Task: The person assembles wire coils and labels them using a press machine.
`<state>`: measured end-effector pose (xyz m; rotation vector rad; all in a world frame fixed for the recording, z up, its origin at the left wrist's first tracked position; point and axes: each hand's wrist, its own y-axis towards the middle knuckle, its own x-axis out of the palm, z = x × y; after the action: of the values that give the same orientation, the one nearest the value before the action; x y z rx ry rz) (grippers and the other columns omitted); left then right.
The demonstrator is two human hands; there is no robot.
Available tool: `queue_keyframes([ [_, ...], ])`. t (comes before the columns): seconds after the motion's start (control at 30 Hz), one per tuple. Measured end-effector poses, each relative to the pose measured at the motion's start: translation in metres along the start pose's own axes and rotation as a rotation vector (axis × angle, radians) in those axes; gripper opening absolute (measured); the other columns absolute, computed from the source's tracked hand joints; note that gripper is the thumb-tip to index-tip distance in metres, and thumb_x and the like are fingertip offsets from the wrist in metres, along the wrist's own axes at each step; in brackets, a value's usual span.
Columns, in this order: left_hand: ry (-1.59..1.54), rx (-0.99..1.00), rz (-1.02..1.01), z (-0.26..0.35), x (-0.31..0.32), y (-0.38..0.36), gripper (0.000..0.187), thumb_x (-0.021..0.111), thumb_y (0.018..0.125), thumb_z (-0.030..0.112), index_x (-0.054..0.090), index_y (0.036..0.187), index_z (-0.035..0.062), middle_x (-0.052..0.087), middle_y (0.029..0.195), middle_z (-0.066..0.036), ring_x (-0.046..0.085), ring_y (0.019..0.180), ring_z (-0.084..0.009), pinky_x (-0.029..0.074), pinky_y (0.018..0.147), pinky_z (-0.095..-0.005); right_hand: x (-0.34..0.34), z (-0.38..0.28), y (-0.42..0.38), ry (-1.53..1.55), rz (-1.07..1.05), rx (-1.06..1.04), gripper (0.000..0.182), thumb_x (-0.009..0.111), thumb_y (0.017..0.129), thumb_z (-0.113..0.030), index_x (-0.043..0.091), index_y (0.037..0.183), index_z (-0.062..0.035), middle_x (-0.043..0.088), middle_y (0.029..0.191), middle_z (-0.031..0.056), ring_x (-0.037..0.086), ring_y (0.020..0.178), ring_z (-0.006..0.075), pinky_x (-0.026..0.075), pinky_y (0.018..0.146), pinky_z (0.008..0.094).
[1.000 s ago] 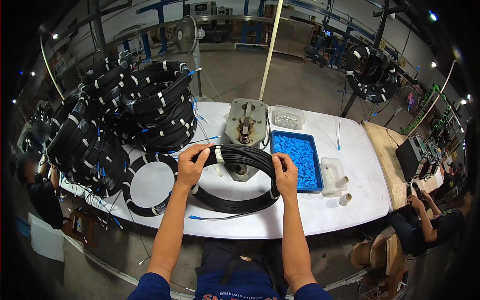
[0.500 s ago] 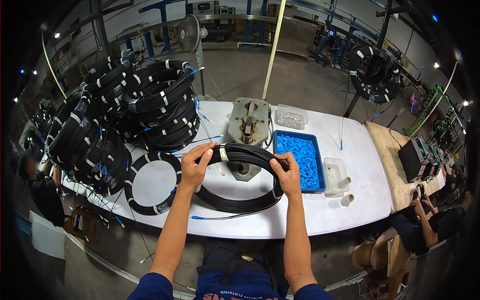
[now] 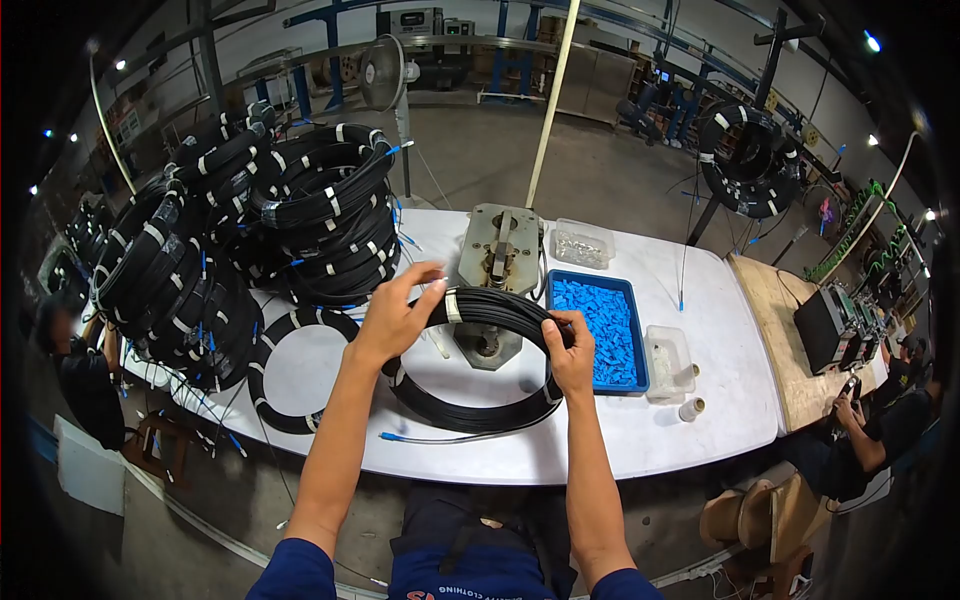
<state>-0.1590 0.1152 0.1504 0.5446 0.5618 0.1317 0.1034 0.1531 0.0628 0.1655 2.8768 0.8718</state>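
A coil of black cable (image 3: 470,412) is tilted up from the white table (image 3: 680,440), its lower side near the tabletop. My right hand (image 3: 570,350) grips its upper right side, thumb on top. My left hand (image 3: 398,318) is at the coil's upper left, thumb and bent fingers apart, beside a white tape band (image 3: 453,306). Whether a fingertip still touches the coil is hard to see. A blue-tipped cable end (image 3: 392,437) sticks out below the coil. Behind it stands a metal press-like fixture (image 3: 490,240), partly covered by the coil.
Tall stacks of taped black coils (image 3: 325,225) fill the left side, with a single coil (image 3: 265,380) flat before them. To the right are a blue tray (image 3: 640,340) of small blue parts, clear plastic boxes (image 3: 668,360) and a small roll (image 3: 692,409). Co-workers (image 3: 880,440) sit at both sides.
My left hand has loosened from the coil, its thumb and fingers lifting and spreading near the tape band. My right hand keeps its grip, and the coil has barely shifted.
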Motion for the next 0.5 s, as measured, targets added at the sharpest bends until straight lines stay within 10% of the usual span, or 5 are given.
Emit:
queue_keyframes([
  [0.17,0.074,-0.003,-0.073,-0.025,0.019,-0.001,0.035,0.05,0.1,0.03,0.067,0.123,0.0102,0.068,0.088,-0.013,0.065,0.077,-0.0249,0.05,0.075,-0.0341,0.006,0.007,0.01,-0.019,-0.004,0.063,0.02,0.07,0.088,-0.019,0.065,0.098,-0.0022,0.064,0.078,0.0055,0.056,0.07,0.0136,0.046,0.066,0.0277],
  [0.5,-0.021,-0.084,-0.074,-0.054,0.022,0.009,0.038,0.046,0.101,0.029,0.062,0.128,0.008,0.068,0.114,-0.016,0.064,0.104,-0.0269,0.046,0.093,-0.033,0.02,0.01,0.028,-0.123,-0.014,0.065,0.025,0.068,0.09,-0.024,0.068,0.1,-0.0012,0.066,0.082,0.0095,0.059,0.072,0.0164,0.048,0.069,0.0289],
])
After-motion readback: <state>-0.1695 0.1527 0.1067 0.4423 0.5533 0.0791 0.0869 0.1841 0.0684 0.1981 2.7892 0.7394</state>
